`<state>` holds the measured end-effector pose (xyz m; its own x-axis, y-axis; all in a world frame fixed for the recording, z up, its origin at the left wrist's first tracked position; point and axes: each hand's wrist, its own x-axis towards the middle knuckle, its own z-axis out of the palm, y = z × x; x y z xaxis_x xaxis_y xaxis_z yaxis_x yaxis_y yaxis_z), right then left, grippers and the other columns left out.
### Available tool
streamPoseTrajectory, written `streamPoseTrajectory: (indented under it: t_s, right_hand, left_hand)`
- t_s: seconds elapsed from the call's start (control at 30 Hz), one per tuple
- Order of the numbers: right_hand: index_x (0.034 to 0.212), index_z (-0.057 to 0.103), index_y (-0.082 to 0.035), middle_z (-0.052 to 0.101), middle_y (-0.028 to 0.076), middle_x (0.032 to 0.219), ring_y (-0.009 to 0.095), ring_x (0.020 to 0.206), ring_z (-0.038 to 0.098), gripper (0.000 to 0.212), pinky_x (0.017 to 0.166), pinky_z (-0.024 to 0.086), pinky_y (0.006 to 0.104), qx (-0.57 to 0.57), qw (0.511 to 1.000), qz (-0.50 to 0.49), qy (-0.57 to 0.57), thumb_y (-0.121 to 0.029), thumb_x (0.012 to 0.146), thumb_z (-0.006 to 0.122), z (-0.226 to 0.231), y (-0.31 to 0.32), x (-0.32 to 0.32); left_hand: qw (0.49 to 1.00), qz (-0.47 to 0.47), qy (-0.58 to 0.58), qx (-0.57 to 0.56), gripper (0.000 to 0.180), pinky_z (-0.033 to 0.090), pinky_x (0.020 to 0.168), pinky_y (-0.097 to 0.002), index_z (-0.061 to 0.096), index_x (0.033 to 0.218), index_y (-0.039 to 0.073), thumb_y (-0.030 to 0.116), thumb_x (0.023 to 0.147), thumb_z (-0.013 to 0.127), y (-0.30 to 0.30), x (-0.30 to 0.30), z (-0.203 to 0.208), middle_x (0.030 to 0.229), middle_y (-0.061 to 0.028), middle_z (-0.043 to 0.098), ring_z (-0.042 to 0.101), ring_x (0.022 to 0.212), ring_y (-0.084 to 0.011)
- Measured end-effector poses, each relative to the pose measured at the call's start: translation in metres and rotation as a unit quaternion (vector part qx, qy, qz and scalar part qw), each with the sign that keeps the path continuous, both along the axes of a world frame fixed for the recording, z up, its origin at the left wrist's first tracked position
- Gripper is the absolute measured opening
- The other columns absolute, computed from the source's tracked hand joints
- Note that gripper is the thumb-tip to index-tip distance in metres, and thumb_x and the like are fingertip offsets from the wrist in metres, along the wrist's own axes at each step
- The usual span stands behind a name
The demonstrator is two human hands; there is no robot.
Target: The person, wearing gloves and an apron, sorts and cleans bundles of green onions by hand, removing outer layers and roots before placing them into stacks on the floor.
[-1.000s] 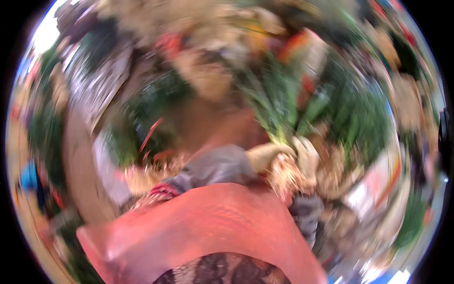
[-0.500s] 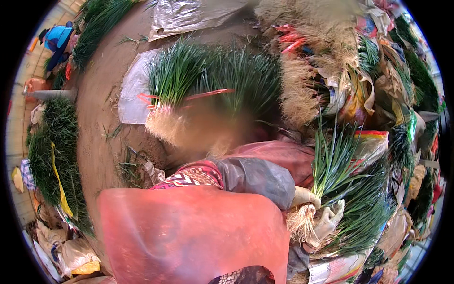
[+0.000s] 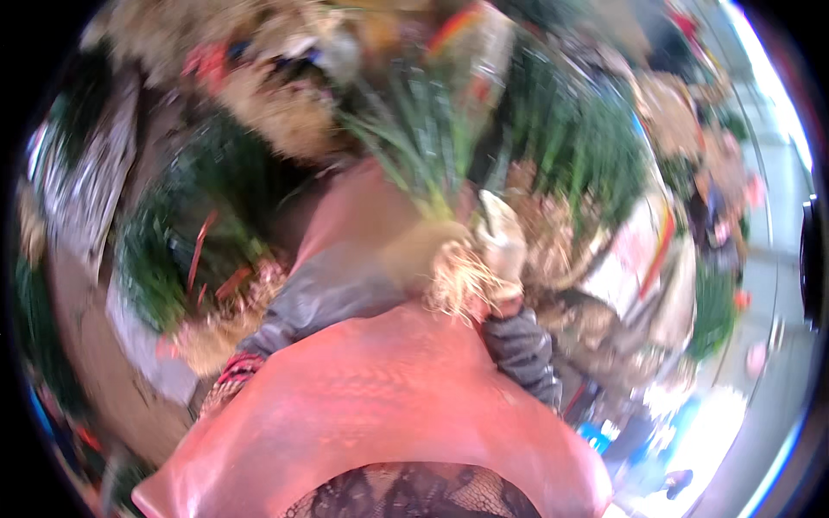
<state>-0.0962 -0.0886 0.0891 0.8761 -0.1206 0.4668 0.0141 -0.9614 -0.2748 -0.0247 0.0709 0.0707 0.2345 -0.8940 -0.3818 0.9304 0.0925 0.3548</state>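
Note:
My left hand (image 3: pixel 423 250), in a pale glove and blurred, is closed around a bunch of green onions (image 3: pixel 427 142) above my lap. Their green leaves point away from me, and the tan roots (image 3: pixel 459 281) hang toward my body. Close beside the bunch on its right is my gloved right hand (image 3: pixel 503 244). One of its fingers stretches upward, apart from the rest; I see nothing held in it, though the picture is smeared. A red apron (image 3: pixel 371 380) covers my lap below both hands.
Loose green onions (image 3: pixel 574 129) lie in a heap to the right, by a printed white sack (image 3: pixel 622 259). Bunches tied with red strips (image 3: pixel 203 250) stand at the left on pale sheeting (image 3: pixel 142 332). A pile of rooted bunches (image 3: pixel 276 104) rises at the far left.
The view has swung to the right and is blurred. The held bunch now appears nearer the middle, in front of me. My right hand has come up beside it from nearer the heap.

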Motion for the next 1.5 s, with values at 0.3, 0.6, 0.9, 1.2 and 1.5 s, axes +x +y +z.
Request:
streamPoseTrajectory:
  t_s: [0.3,0.6,0.9,1.2,1.5]
  right_hand:
    - [0.089,0.06,-0.006,0.06,0.013,0.076,0.032,0.07,0.059,0.012,0.061,0.047,0.0409,0.06,0.993,-0.097,-0.038,-0.013,0.079,0.059,-0.001,0.005,-0.024]
    - [0.094,0.07,-0.008,0.068,0.016,0.099,0.034,0.092,0.065,0.023,0.08,0.052,0.0449,0.059,0.807,-0.171,0.562,-0.026,0.085,0.059,-0.087,-0.088,-0.158]
    - [0.083,0.067,-0.009,0.065,0.011,0.084,0.028,0.081,0.061,0.028,0.073,0.044,0.0434,-0.087,0.805,-0.559,0.177,-0.036,0.081,0.064,-0.006,-0.209,-0.128]
    - [0.08,0.065,-0.008,0.064,0.011,0.074,0.022,0.078,0.062,0.024,0.076,0.047,0.0374,0.076,0.964,-0.253,-0.038,-0.031,0.085,0.067,0.004,-0.042,-0.1]
    - [0.087,0.065,-0.002,0.066,0.007,0.078,0.02,0.069,0.064,0.028,0.061,0.049,0.0316,0.297,0.941,-0.159,-0.016,-0.029,0.091,0.062,-0.043,-0.071,-0.075]
  left_hand:
    - [0.992,0.053,-0.076,-0.087,0.018,0.049,0.077,-0.0296,0.059,0.084,-0.001,0.017,0.085,0.057,-0.012,-0.02,0.017,0.095,-0.0101,0.062,0.059,0.08,-0.0185]
    - [0.997,0.069,0.03,0.018,0.015,0.048,0.074,-0.0292,0.053,0.093,0.006,0.019,0.087,0.058,-0.014,-0.018,0.031,0.086,-0.005,0.054,0.055,0.082,-0.0168]
    - [0.998,0.039,-0.041,-0.012,0.038,0.052,0.08,-0.0319,0.055,0.116,0.002,0.017,0.082,0.06,-0.042,-0.012,0.073,0.093,-0.008,0.062,0.061,0.085,-0.0172]
    - [0.977,-0.103,-0.182,0.052,0.038,0.051,0.09,-0.0377,0.057,0.116,-0.006,0.015,0.085,0.06,-0.075,-0.017,0.039,0.098,-0.0151,0.064,0.062,0.095,-0.0258]
    - [0.989,-0.088,-0.019,0.115,0.019,0.054,0.081,-0.0388,0.062,0.099,-0.002,0.011,0.086,0.055,-0.08,-0.028,-0.021,0.089,-0.0129,0.066,0.065,0.084,-0.0254]
